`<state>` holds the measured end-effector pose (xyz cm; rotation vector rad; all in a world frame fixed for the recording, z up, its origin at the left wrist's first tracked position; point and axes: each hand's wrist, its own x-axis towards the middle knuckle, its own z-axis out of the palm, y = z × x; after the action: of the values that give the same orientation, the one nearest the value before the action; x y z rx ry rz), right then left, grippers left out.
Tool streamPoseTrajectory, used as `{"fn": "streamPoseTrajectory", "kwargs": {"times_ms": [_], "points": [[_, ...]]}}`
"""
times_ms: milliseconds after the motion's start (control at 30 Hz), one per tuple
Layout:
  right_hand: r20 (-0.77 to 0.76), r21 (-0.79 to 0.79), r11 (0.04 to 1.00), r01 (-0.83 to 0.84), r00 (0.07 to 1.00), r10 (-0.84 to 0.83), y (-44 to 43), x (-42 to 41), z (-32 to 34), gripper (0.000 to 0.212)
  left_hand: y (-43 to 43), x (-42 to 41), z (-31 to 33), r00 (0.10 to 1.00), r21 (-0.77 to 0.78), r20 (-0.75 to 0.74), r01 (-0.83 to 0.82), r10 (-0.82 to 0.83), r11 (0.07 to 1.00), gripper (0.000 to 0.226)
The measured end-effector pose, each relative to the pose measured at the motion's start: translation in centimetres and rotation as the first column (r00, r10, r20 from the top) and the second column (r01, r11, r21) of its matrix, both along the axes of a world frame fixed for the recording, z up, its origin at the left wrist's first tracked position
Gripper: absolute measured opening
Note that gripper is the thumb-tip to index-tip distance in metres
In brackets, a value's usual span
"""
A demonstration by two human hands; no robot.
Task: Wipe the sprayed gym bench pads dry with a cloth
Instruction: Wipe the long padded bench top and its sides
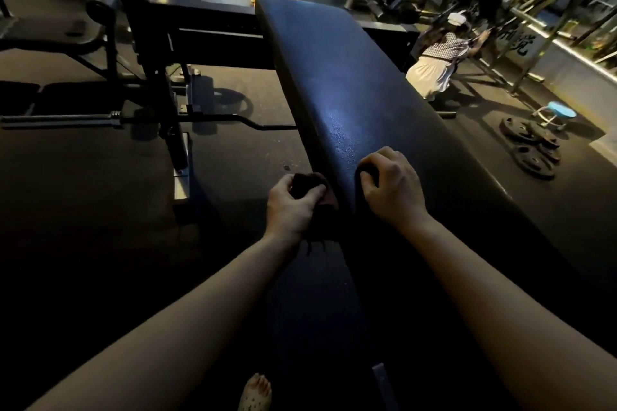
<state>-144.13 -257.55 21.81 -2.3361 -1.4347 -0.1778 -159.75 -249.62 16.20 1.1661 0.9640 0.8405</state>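
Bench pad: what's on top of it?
The right hand rests on the pad, fingers curled; whatever lies beneath them is hidden. The left hand holds a cloth against its edge.

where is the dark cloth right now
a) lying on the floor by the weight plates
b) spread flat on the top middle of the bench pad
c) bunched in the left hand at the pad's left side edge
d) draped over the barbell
c: the left hand grips the bunched cloth right at the left side edge of the bench pad, not on its top face.
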Motion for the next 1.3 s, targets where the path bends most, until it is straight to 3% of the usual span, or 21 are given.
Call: {"fn": "streamPoseTrajectory", "kwargs": {"times_ms": [133, 300, 400, 533, 600, 733, 900, 967, 1133, 1300], "points": [[0.059, 0.041, 0.999, 0.005, 0.998, -0.007, 0.3, -0.1, -0.9, 0.011, -0.3, 0.1, -1.6, 0.999, -0.078, 0.049, 0.012, -0.008, 0.997, 0.014], [0.127, 0.031, 0.999, 0.021, 0.992, -0.025, 0.9, -0.2, -1.2, 0.016, -5.0, -2.8, -2.1, 0.975, 0.066, -0.044, 0.219, -0.216, 0.974, 0.019], [0.127, 0.026, 1.000, 0.014, 0.992, -0.017, 0.9, -0.3, -1.3, 0.018, -2.3, -1.2, -1.3, 0.992, 0.120, -0.007, 0.123, -0.123, 0.985, 0.021], [0.127, 0.023, 0.999, 0.024, 0.992, -0.027, 0.9, -0.6, -1.3, 0.020, 2.2, 2.7, -0.4, 0.996, 0.000, 0.037, -0.076, 0.076, 0.997, 0.020], [0.134, 0.031, 0.999, 0.022, 0.991, -0.026, 0.9, -0.5, -1.3, 0.020, -0.2, 1.9, -0.9, 0.997, -0.050, 0.045, -0.053, 0.056, 0.997, 0.015], [0.132, 0.033, 0.999, 0.022, 0.991, -0.027, 1.1, -0.4, -1.3, 0.019, -6.0, -2.1, -1.6, 0.989, -0.063, 0.038, 0.142, -0.140, 0.988, 0.009], [0.153, 0.025, 1.000, 0.017, 0.988, -0.021, 1.1, -0.4, -1.3, 0.018, 2.1, 3.1, -0.9, 0.999, -0.036, 0.032, -0.032, 0.033, 0.999, 0.014], [0.158, 0.016, 1.000, 0.016, 0.987, -0.018, 1.1, -0.4, -1.3, 0.018, 1.7, 3.1, -0.9, 0.997, -0.056, 0.053, -0.048, 0.051, 0.997, 0.014], [0.167, 0.026, 0.999, 0.020, 0.986, -0.024, 1.2, -0.4, -1.4, 0.018, -5.0, -1.6, -2.3, 0.987, -0.070, 0.028, 0.158, -0.157, 0.985, 0.011], [0.162, 0.023, 0.999, 0.024, 0.986, -0.027, 1.2, -0.5, -1.4, 0.017, 1.5, 3.0, -1.3, 0.998, -0.010, 0.047, -0.042, 0.043, 0.999, 0.018]]}}
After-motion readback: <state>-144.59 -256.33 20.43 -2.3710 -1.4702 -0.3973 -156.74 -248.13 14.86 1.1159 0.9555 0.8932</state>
